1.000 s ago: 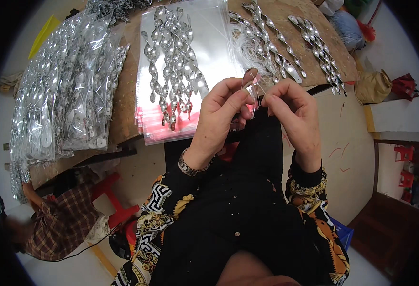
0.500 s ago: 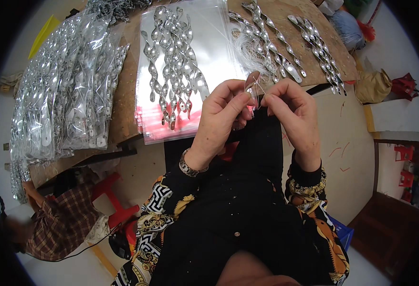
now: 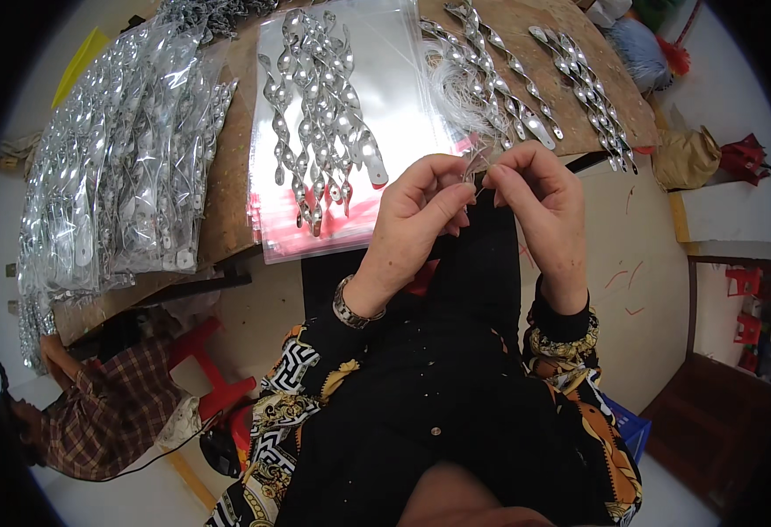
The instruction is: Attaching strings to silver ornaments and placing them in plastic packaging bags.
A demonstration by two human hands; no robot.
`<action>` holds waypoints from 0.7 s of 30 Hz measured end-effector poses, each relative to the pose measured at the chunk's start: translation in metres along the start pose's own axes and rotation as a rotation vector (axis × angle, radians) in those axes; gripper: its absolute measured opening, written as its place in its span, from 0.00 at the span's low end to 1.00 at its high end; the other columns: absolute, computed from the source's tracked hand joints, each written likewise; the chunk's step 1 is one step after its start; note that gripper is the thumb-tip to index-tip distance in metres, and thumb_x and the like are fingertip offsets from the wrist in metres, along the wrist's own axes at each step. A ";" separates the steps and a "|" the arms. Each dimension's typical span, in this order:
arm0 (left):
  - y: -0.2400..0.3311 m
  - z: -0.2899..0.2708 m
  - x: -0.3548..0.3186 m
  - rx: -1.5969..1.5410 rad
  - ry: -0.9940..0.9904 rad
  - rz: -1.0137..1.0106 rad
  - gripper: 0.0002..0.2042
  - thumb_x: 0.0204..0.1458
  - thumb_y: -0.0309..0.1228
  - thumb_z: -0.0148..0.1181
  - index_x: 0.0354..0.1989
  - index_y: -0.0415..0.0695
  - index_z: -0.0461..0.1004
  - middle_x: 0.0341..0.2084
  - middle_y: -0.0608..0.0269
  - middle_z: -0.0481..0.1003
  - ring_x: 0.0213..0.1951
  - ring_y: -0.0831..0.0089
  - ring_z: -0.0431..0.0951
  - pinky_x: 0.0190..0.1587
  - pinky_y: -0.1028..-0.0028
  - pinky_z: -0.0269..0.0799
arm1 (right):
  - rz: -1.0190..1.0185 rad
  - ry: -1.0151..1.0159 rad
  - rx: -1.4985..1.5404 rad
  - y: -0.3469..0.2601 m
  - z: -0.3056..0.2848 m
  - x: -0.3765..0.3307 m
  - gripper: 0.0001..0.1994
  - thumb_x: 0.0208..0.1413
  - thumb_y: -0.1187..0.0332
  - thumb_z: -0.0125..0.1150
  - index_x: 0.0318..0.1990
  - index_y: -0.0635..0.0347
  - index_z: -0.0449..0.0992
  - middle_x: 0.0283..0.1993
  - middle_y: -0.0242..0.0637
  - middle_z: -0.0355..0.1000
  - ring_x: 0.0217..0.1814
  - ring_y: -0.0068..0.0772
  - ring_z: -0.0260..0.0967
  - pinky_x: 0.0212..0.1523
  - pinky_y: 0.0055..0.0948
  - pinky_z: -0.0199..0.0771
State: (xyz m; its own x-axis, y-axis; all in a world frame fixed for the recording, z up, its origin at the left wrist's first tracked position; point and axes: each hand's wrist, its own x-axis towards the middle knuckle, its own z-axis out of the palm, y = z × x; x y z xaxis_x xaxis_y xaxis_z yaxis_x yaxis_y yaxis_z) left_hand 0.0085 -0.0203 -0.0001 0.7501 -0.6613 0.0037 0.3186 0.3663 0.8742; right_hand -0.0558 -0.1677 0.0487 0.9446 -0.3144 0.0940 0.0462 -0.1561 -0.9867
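Observation:
My left hand (image 3: pixel 414 220) and my right hand (image 3: pixel 544 206) are close together over the table's front edge, thumbs against fingertips. Between them thin white string (image 3: pixel 477 162) runs in small loops, pinched on both sides. Whatever else sits inside the left fingers is hidden. Just beyond my hands lies a loose bundle of white string (image 3: pixel 452 88), partly beneath shiny twisted metal strips (image 3: pixel 489 75). To the left, more silver twisted strips (image 3: pixel 315 114) rest on a stack of clear plastic bags (image 3: pixel 394 53) with red showing near the lower edge.
A large heap of bagged silver spirals (image 3: pixel 126 149) covers the left of the brown table (image 3: pixel 241 114). Another strip group (image 3: pixel 583 92) lies at right. A person in a checked shirt (image 3: pixel 118 404) is at lower left beside a red stool (image 3: pixel 205 373).
Both hands stay nearly in place, with small finger movements. The shiny piece seen at the left fingertips no longer shows there, and string loops stand out between the hands.

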 end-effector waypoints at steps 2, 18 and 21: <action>0.002 0.002 -0.002 0.052 -0.003 -0.019 0.13 0.57 0.25 0.52 0.50 0.37 0.67 0.31 0.64 0.74 0.29 0.82 0.73 0.31 0.83 0.69 | -0.019 0.014 -0.021 0.002 0.001 0.000 0.02 0.57 0.75 0.54 0.34 0.64 0.71 0.31 0.29 0.71 0.30 0.15 0.64 0.33 0.15 0.64; 0.002 0.001 -0.007 0.044 -0.070 0.056 0.12 0.60 0.28 0.49 0.49 0.37 0.68 0.33 0.62 0.75 0.31 0.77 0.75 0.33 0.81 0.71 | -0.025 -0.053 0.090 0.000 -0.005 -0.004 0.03 0.55 0.75 0.56 0.35 0.65 0.73 0.30 0.28 0.71 0.30 0.14 0.64 0.31 0.15 0.64; 0.014 0.005 -0.008 -0.010 -0.057 0.006 0.10 0.59 0.29 0.51 0.45 0.36 0.71 0.32 0.65 0.74 0.34 0.79 0.76 0.36 0.80 0.72 | -0.001 -0.112 0.090 -0.002 -0.006 -0.005 0.02 0.55 0.75 0.56 0.35 0.64 0.73 0.30 0.28 0.71 0.30 0.14 0.64 0.31 0.15 0.63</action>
State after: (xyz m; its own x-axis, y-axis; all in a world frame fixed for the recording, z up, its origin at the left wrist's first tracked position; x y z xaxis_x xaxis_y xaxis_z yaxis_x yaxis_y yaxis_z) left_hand 0.0040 -0.0128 0.0150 0.7176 -0.6954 0.0374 0.3203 0.3772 0.8690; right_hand -0.0626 -0.1717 0.0505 0.9747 -0.2070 0.0842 0.0711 -0.0699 -0.9950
